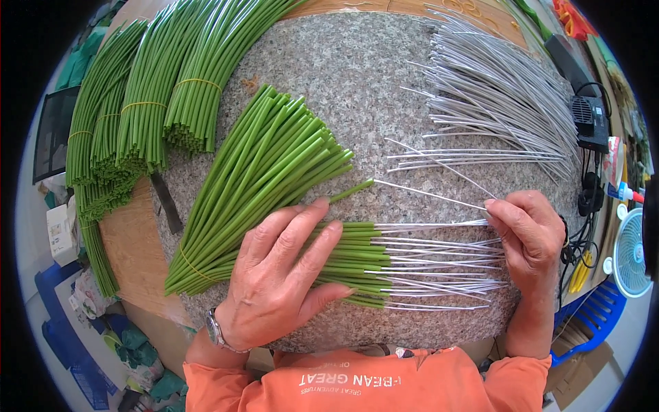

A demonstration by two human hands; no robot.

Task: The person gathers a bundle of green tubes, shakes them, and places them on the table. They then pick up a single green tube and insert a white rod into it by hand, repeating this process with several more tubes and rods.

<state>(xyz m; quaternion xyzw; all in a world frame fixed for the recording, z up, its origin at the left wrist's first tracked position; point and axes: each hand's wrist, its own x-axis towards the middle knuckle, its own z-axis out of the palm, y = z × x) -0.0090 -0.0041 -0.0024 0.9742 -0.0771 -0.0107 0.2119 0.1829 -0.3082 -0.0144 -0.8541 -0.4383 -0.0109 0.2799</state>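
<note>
My left hand (278, 271) lies spread, palm down, over a fanned bundle of green plastic tubes (254, 161), which a yellow rubber band gathers at the lower left. One green tube (353, 191) juts out past its fingertips. My right hand (527, 230) pinches a thin silvery-white wire (432, 195); the wire's far tip meets that tube's end, though I cannot tell whether it is inside. Below, a row of green tubes (353, 257) has white wires (439, 254) projecting from their right ends, reaching to beside my right hand.
A large pile of loose wires (498, 89) covers the far right of the grey stone slab (329, 62). Banded green tube bundles (195, 103) lie at the far left. Beyond the slab's right edge are a black device (590, 120) with cables, a blue chair (597, 312) and a fan (633, 250).
</note>
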